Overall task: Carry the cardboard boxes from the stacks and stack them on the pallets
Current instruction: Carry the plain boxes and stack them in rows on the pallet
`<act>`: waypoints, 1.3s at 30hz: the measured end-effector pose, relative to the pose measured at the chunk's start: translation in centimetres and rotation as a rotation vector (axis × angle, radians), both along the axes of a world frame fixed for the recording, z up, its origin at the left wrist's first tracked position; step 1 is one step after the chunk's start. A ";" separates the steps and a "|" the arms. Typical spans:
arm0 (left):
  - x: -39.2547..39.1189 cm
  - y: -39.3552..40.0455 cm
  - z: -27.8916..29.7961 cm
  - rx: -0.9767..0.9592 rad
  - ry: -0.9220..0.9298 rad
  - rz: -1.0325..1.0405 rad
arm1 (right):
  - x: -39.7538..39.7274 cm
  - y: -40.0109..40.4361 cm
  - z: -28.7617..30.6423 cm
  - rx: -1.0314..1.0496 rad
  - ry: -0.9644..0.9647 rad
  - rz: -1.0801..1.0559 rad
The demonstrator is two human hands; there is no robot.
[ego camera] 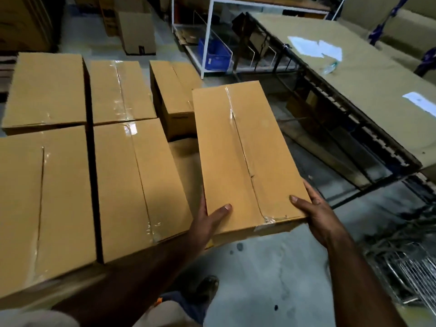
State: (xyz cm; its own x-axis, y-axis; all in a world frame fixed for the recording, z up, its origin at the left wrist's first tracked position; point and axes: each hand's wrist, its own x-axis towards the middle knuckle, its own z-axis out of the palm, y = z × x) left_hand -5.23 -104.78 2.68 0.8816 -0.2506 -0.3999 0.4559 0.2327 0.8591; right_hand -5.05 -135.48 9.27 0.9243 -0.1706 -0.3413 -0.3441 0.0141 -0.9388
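I hold a long taped cardboard box (pixel 245 149) in front of me, above the floor. My left hand (pixel 208 220) grips its near left corner, thumb on top and fingers underneath. My right hand (pixel 316 208) grips the near right corner the same way. To the left, several brown taped boxes (pixel 132 175) lie side by side in two rows, tops level. A smaller box (pixel 174 90) stands behind the carried one, and a lower box (pixel 186 166) sits beside it. The pallet under them is hidden.
A long table covered in brown paper (pixel 368 95) with white sheets runs along the right, on a dark metal frame. A white shelf rack holds a blue crate (pixel 212 54) at the back. A tall box (pixel 138 31) stands on the floor behind. A wire basket (pixel 410 277) lies at lower right.
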 end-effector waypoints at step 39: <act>5.7 -6.4 -11.4 1.203 0.087 -0.288 | 15.6 -5.3 -20.7 -0.276 0.237 0.741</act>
